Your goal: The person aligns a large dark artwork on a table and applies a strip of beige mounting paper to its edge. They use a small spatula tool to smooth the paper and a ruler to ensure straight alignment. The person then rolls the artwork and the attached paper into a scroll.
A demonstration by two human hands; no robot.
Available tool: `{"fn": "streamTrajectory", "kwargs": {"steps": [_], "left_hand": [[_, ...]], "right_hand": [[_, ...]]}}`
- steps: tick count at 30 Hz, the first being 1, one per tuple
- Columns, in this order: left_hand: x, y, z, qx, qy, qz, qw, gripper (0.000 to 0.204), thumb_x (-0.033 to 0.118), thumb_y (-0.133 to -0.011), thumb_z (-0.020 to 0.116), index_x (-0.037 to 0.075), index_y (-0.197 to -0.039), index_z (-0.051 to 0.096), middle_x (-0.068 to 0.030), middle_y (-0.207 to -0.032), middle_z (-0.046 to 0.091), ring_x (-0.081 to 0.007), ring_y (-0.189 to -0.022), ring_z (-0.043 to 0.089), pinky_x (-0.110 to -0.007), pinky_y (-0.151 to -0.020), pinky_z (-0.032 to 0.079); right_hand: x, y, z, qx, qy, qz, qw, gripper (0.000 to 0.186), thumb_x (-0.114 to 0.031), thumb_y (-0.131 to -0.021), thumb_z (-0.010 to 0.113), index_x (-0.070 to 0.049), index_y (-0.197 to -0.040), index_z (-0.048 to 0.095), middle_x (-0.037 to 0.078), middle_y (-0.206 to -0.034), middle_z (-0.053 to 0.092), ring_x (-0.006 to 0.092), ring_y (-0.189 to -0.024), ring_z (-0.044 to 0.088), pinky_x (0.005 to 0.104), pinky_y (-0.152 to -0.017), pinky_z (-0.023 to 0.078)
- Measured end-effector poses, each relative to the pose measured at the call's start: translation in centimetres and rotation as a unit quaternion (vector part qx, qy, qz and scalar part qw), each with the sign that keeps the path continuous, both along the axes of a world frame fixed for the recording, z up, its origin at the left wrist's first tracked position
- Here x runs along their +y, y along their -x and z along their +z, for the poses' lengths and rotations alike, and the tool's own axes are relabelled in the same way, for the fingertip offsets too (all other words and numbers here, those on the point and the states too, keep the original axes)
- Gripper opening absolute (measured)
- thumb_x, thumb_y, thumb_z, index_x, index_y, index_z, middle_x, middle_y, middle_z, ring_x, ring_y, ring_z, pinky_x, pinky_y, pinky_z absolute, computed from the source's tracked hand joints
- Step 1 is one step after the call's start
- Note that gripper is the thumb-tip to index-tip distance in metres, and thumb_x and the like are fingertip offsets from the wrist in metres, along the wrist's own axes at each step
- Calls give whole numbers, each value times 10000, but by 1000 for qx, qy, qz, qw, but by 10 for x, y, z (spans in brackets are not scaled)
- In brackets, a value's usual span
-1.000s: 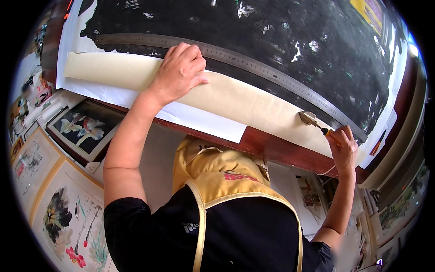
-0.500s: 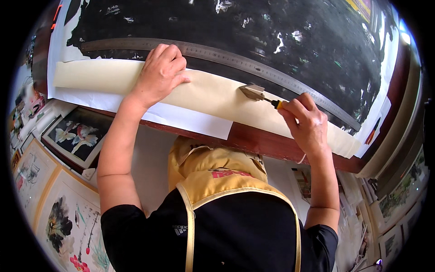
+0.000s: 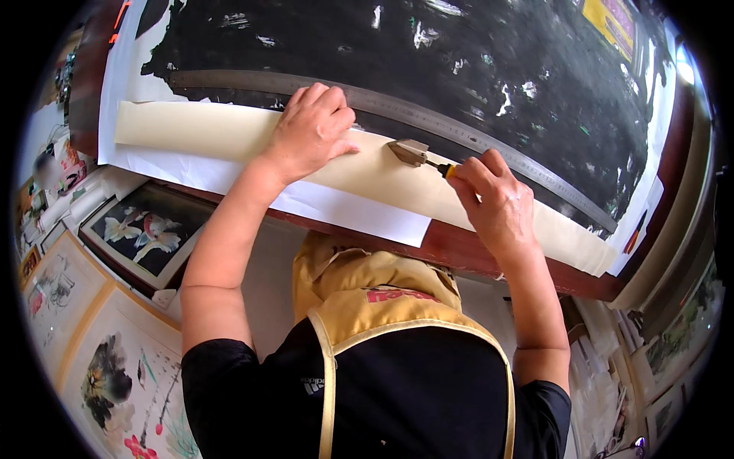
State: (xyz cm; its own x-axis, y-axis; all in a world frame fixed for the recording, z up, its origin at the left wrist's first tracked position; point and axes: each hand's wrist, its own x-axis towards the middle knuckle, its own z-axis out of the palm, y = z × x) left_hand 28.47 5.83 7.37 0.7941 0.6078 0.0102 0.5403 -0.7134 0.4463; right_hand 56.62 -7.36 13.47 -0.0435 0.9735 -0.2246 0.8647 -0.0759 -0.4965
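Note:
My left hand [image 3: 310, 134] presses down with curled fingers on the steel ruler [image 3: 391, 107], where it borders a long cream paper strip [image 3: 191, 122]; the thumb lies on the strip. In my right hand [image 3: 493, 206] is the yellow-and-black handle of a metal-headed tool [image 3: 409, 151], its flat head resting on the strip's upper edge, right of my left hand. The ruler lies across a black, white-flecked surface [image 3: 428, 46]. A white sheet [image 3: 359, 216] shows beneath the strip.
The dark red table edge [image 3: 459, 249] runs below the sheets. A framed dark picture [image 3: 141, 233] and mounted paintings [image 3: 107, 382] lie at lower left. A yellow-and-purple label [image 3: 608, 23] is at top right. More papers and pictures [image 3: 673, 336] are at right.
My right hand and the tool have moved leftward along the strip from near its right end. My left hand stays at about the same spot on the ruler; the view has shifted slightly.

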Motion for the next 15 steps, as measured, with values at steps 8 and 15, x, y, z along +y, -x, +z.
{"fn": "streamTrajectory", "kwargs": {"steps": [8, 15], "left_hand": [[60, 112, 4, 8, -14, -20, 1000, 332, 247, -744, 848, 69, -883, 605, -65, -1050, 559, -304, -1060, 542, -437, -976, 433], [74, 142, -4, -23, -19, -37, 999, 323, 252, -752, 845, 84, -890, 606, -59, -1052, 558, -285, -1053, 545, -432, -971, 435]], "right_hand": [[-2, -1, 2, -29, 7, -14, 999, 108, -184, -888, 788, -109, -902, 713, 54, -865, 587, 273, -651, 635, 413, -575, 516], [1, 5, 4, -38, -5, -18, 999, 95, -100, -867, 797, -67, -904, 715, 69, -833, 589, 251, -642, 640, 382, -590, 512]]}}
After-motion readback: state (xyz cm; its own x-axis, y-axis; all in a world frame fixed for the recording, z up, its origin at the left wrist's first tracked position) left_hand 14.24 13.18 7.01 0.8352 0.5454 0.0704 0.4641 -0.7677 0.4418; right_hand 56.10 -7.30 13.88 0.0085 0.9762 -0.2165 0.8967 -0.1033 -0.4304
